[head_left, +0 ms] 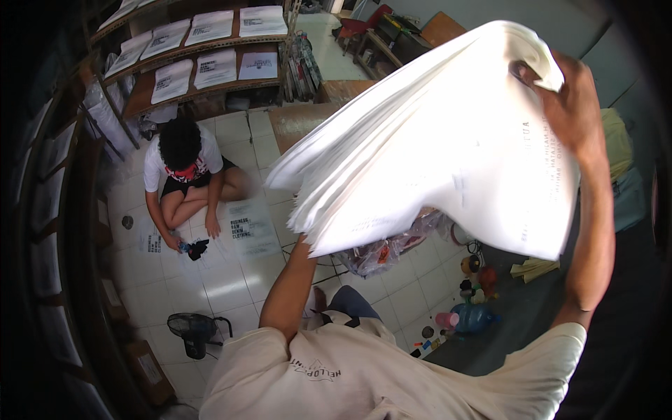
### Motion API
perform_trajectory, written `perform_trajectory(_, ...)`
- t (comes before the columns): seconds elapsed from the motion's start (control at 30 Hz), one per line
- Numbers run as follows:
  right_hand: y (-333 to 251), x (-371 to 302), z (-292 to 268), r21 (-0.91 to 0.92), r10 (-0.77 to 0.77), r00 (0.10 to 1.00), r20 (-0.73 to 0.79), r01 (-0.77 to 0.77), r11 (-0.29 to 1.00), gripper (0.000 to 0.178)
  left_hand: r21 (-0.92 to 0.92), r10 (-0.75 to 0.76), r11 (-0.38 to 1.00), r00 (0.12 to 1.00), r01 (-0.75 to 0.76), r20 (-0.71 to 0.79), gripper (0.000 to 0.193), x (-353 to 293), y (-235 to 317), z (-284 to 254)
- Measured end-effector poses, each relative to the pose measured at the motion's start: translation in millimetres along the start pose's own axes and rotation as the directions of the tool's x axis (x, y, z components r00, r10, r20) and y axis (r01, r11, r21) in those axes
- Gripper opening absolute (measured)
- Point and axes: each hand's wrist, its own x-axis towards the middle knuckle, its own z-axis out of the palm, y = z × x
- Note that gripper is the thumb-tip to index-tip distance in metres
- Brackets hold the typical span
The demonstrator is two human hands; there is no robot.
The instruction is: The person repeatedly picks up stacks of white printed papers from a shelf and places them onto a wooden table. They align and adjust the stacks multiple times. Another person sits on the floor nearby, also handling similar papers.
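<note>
I hold a thick stack of white printed sheets [434, 140] raised in front of me, its loose edges fanning down to the left. My right hand [570, 98] grips the stack's upper right corner, fingers curled over the top edge. My left arm reaches up under the stack, and the sheets hide my left hand. Below me I see my cream shirt and my knee.
A person [185, 171] sits on the white tiled floor at the left, hands on printed sheets [252, 227]. Wooden shelves [203, 49] hold more paper stacks. A small black fan [192, 329], a clear plastic bag [381, 255], a blue bottle [472, 316] and cardboard boxes [147, 367] lie around.
</note>
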Motion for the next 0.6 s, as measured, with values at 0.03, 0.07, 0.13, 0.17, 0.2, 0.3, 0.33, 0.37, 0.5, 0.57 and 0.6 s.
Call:
perform_trajectory(0.03,4.2,6.3,6.7,0.007,0.087,0.996,0.037,-0.087,0.996,0.042,-0.017,-0.011,1.0,1.0,0.011,0.023,0.086,0.7,-4.7,3.6)
perform_trajectory(0.07,8.6,15.3,14.3,0.01,0.163,0.984,0.068,-0.164,0.986,0.05,-0.021,-0.008,1.0,0.999,0.009,0.039,0.088,-0.4,-8.4,5.4)
perform_trajectory(0.13,23.2,32.8,18.8,-0.067,0.33,0.933,0.141,-0.324,0.944,0.059,-0.033,-0.023,0.999,0.996,0.026,0.088,0.092,-8.1,-25.0,11.6)
perform_trajectory(0.17,46.8,34.1,31.2,-0.041,0.368,0.915,0.164,-0.366,0.93,0.064,-0.038,-0.026,0.999,0.993,0.031,0.112,0.094,-15.4,-28.3,12.1)
perform_trajectory(0.2,56.4,36.9,53.8,-0.053,0.383,0.906,0.182,-0.38,0.923,0.065,-0.032,-0.012,0.999,0.992,0.016,0.126,0.096,-24.1,-21.4,5.9)
perform_trajectory(0.3,72.8,33.0,101.5,0.056,0.395,0.871,0.291,-0.428,0.902,0.045,-0.039,-0.061,0.997,0.978,0.07,0.198,0.102,-51.1,-6.5,-2.3)
perform_trajectory(0.33,83.4,33.9,113.3,0.046,0.341,0.852,0.397,-0.389,0.92,0.046,-0.043,-0.072,0.996,0.973,0.083,0.22,0.104,-59.0,-1.5,0.7)
perform_trajectory(0.37,83.7,30.6,122.3,0.087,0.371,0.821,0.435,-0.448,0.89,0.046,0.108,0.009,0.994,0.996,-0.019,0.087,0.094,-56.8,-5.0,6.3)
perform_trajectory(0.5,115.7,21.6,172.9,0.105,0.356,0.787,0.503,-0.465,0.879,0.046,0.7,0.013,0.682,0.952,0.214,-0.304,0.084,-11.4,-18.3,68.7)
perform_trajectory(0.57,154.9,19.3,214.9,0.103,0.328,0.723,0.608,-0.482,0.87,0.045,0.741,0.047,0.592,0.904,0.317,-0.424,0.078,4.2,-23.4,69.8)
perform_trajectory(0.6,172.5,20.5,234.7,0.114,0.313,0.704,0.638,-0.488,0.865,0.044,0.754,0.072,0.543,0.873,0.371,-0.482,0.075,13.0,-24.0,64.9)
